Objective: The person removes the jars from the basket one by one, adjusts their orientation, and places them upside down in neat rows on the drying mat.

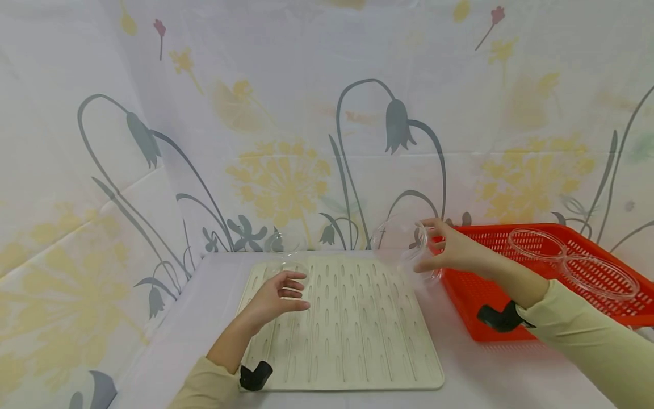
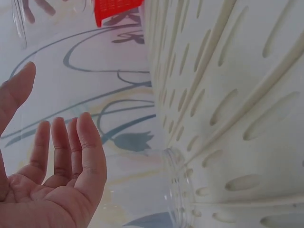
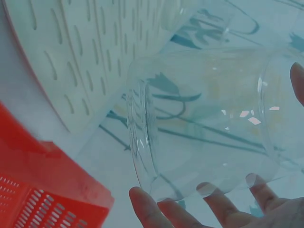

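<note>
My right hand [image 1: 452, 250] holds a clear, see-through cylindrical jar [image 1: 401, 238], tilted, above the far right corner of the cream ribbed mat [image 1: 352, 335]. In the right wrist view, fingertips press along the side of the jar [image 3: 204, 118], and the thumb shows at the right edge. A second clear jar [image 1: 291, 266] stands on the mat's far left corner. Just in front of it hovers my left hand [image 1: 278, 298], fingers loosely bent and holding nothing. The left wrist view has that jar [image 2: 178, 190] beside the fingers, apart from them.
On the right stands a red perforated basket [image 1: 465, 295]. Two clear round rims [image 1: 536, 244] show in it; what they belong to is hard to make out. Behind the table hangs a flower-printed cloth [image 1: 317, 113].
</note>
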Available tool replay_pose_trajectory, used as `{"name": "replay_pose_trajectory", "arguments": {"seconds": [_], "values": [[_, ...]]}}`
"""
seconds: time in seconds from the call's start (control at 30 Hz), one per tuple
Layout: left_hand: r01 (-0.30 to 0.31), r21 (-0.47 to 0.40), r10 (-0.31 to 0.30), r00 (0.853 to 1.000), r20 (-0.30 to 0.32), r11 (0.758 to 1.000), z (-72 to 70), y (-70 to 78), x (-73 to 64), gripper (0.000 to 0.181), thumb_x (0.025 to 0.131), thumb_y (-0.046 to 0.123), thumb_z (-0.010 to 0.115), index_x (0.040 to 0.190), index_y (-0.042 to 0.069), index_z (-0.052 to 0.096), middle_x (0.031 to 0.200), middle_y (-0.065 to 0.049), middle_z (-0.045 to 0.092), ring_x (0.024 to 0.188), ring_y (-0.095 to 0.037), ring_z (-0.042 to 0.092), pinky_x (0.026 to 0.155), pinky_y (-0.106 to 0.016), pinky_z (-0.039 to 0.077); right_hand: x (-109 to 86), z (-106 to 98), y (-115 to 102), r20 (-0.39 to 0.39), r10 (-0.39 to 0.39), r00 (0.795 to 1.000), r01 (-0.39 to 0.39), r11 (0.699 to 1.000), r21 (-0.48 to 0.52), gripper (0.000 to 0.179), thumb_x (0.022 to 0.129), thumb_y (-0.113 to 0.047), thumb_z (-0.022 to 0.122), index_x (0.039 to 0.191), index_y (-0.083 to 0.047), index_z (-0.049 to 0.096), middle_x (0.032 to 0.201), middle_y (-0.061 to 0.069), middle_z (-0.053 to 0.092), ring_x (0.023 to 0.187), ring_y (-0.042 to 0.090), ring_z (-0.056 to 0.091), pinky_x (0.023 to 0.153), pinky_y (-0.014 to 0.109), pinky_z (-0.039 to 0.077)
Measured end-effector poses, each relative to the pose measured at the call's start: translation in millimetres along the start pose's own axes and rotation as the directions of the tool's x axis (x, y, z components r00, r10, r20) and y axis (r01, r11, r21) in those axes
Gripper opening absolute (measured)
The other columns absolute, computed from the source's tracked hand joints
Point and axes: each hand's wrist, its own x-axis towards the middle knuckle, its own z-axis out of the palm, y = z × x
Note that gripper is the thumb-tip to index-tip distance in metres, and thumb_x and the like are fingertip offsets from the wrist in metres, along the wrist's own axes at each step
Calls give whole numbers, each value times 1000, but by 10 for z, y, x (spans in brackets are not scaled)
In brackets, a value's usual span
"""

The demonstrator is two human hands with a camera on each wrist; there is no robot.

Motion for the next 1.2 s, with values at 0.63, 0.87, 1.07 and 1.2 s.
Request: {"name": "replay_pose_trajectory", "arguments": {"seconds": [0.63,0.87,1.07,1.2], "values": [[-29,1,29,999,23,1000,208,14,65,63,76,16,78,132,11,48,119,-11,51,109,-28,52,85,-41,48,-41,345,-159,48,-70,996,69,997,27,93,68,-29,83,141,-11,28,140,27,28,123,51,30,82,58,46],[-53,-23,55,997,59,998,279,112,106,68,76,18,79,134,15,44,123,-9,49,113,-28,50,86,-42,47,-43,454,-183,49,-86,995,84,996,34,91,66,-28,85,138,-12,33,139,25,33,120,48,36,80,57,47],[-63,-49,68,994,91,997,371,149,148,70,76,16,78,136,16,42,127,-10,47,116,-28,48,87,-42,47,-32,542,-222,49,-101,994,100,995,21,89,64,-26,85,137,-12,36,137,23,38,117,45,41,78,51,50],[-67,-58,74,990,120,996,428,164,166,70,76,15,78,136,16,42,128,-11,46,117,-31,46,88,-43,46,-29,587,-233,57,-106,993,105,994,13,87,64,-25,85,136,-13,37,136,22,40,115,43,43,76,47,51]]}}
